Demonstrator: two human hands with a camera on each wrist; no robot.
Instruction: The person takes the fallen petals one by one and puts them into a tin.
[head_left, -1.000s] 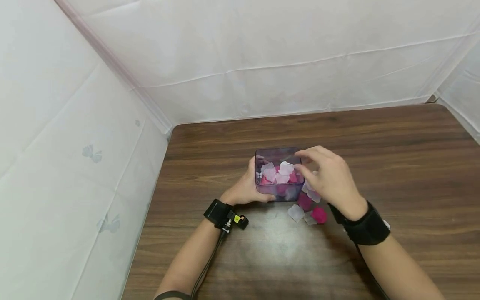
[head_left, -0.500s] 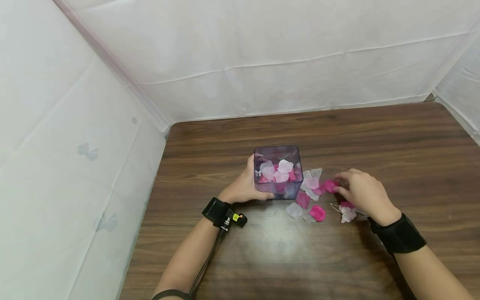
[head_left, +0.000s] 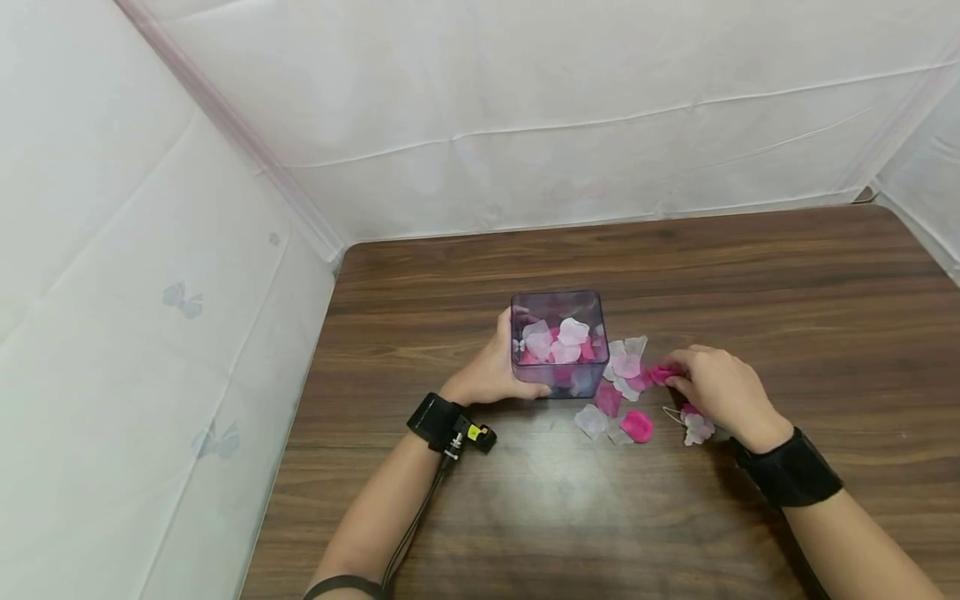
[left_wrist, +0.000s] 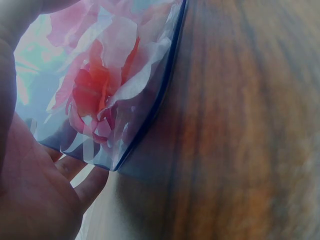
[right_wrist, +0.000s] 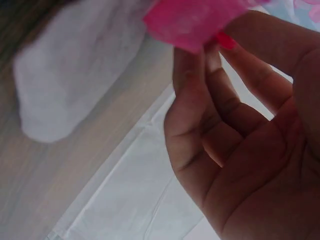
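A clear purple box (head_left: 555,307) is held at its left side by my left hand (head_left: 487,373), thumb along the front and fingers around the side. Inside it lies a heap of white, pale pink and dark pink artificial petals (head_left: 566,352). To the right of the box, my right hand (head_left: 723,393) pinches a bright pink petal (head_left: 662,375) between thumb and fingers, low over the wooden table. In the right wrist view that pink petal (right_wrist: 187,22) sticks out from the fingertips. The left wrist view shows petals through the box's clear wall (left_wrist: 45,117).
Loose petals lie between box and right hand, among them a white one (head_left: 592,421) and a bright pink one (head_left: 637,426). Near my right wrist is a pale flower-shaped piece (head_left: 698,428) with a thin loop. White sheeting (head_left: 480,183) rises behind the table (head_left: 420,292).
My right hand has moved from over the box's right edge to the petals on the right and pinches a bright pink one. The left hand has kept its grip on the box.
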